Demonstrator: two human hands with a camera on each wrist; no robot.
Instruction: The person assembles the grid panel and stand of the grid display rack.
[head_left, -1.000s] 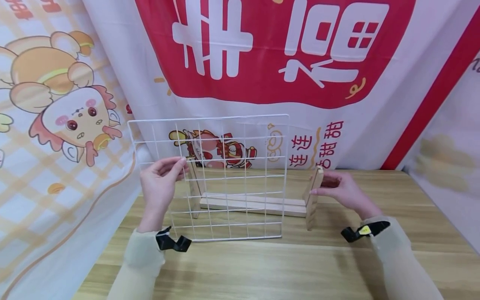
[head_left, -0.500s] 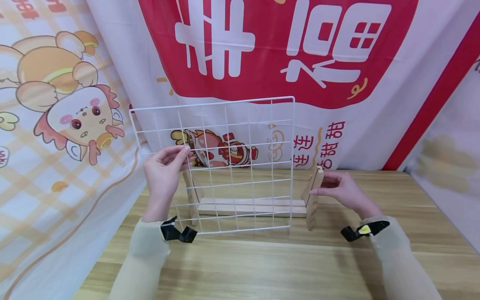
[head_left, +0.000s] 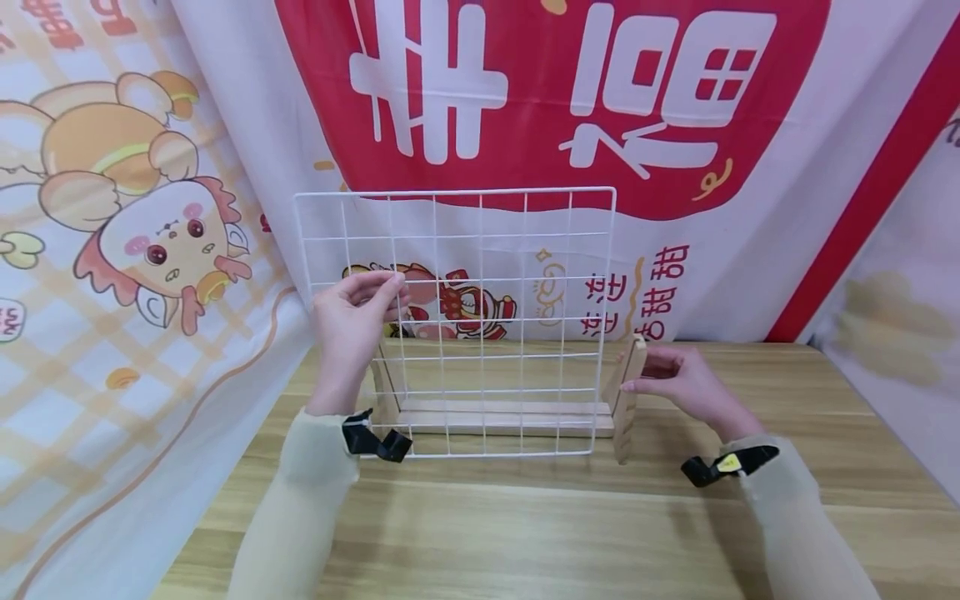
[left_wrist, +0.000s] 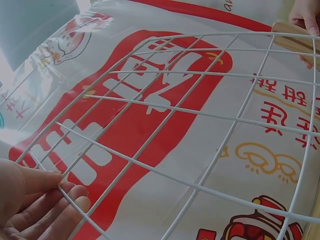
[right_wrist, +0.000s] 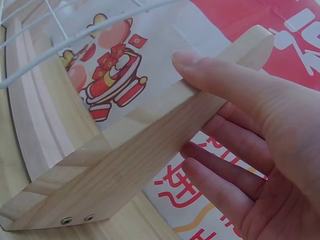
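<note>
My left hand (head_left: 356,321) pinches a white wire grid panel (head_left: 482,280) between thumb and fingers, left of its middle. The panel stands nearly upright before a low wooden stand, its lower edge overlapping the crossbar (head_left: 502,428) in the head view. I cannot tell whether panel and stand touch. My right hand (head_left: 678,383) grips the stand's right side board (head_left: 628,400) near its top; in the right wrist view the thumb (right_wrist: 200,70) lies on the board's edge, with fingers behind. The left side board (head_left: 386,392) shows partly behind the grid wires.
The stand rests on a wood-grain table (head_left: 480,533). Behind it hangs a white cloth (head_left: 750,275) with red printing, and a patterned cloth (head_left: 150,400) hangs at the left. Two screw heads (right_wrist: 66,220) show low on the right board.
My left hand has lifted the grid panel and moved it to the right, closer to the right side board. The panel tilted midway and is now level. My right hand has stayed put.
</note>
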